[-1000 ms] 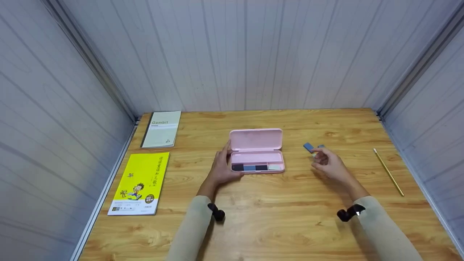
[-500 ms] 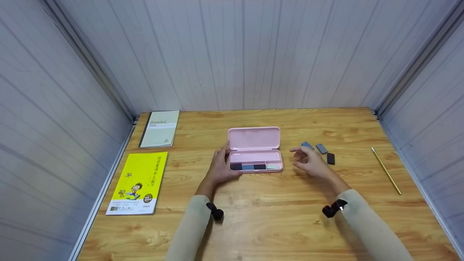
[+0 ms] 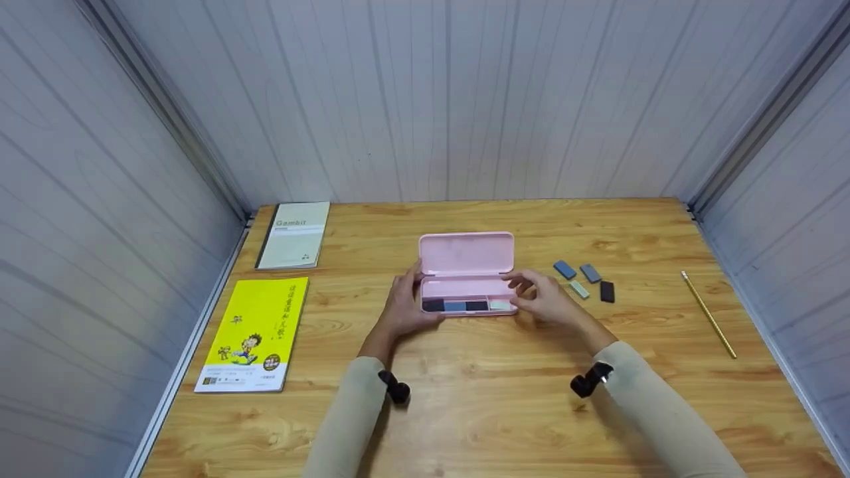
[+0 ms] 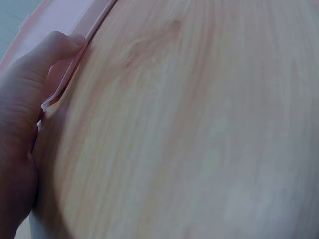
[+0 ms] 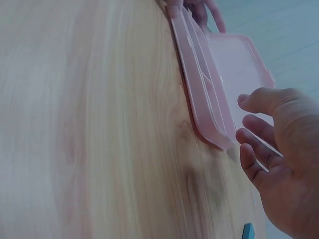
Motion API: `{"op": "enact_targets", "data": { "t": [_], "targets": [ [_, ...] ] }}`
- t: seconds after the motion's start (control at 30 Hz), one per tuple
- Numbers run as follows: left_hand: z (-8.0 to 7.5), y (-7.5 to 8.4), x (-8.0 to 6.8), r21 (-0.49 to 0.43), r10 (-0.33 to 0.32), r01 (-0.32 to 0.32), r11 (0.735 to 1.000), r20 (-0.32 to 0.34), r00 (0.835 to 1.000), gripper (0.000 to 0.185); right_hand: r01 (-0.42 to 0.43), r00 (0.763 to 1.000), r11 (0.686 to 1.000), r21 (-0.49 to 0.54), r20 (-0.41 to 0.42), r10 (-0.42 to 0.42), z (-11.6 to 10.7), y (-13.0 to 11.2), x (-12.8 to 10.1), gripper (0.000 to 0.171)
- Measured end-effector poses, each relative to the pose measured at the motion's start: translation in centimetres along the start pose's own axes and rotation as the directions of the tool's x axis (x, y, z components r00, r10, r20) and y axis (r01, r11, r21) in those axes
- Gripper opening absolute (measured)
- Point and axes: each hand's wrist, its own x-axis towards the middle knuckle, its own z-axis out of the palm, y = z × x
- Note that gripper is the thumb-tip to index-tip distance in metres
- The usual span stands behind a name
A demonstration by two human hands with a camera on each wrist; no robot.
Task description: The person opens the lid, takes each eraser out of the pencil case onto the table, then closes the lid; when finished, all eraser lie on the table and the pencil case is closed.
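Open pink case on the wood-grain counter, its long axis running left to right between the two hands. The left grip holds its left end, thumb at the front edge. The right grip, nearer the white block inside, is at the right end, fingers loosely bent, thumb apart, holding nothing; contact cannot be told. Loose blocks and, farther right, a pencil lie beyond; panelled walls enclose the counter.

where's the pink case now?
In the head view, the pink case lies open on the table near mid-frame, between the left hand and right hand.
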Motion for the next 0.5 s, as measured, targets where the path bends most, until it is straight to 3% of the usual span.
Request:
{"op": "enact_targets", "data": {
  "t": [0.23,0.5],
  "targets": [
    [0.1,-0.2,-0.1,0.0,0.004,-0.004,1.0,0.002,1.0,0.135,-0.011,0.999,1.0,0.008,0.047,0.011,1.0,0.0,0.2,0.041],
    [0.0,-0.2,0.1,-0.011,0.003,-0.003,1.0,0.003,1.0,0.135,-0.045,0.999,0.999,0.026,0.032,0.044,1.5,0.2,0.2,0.039]
  ]
}}
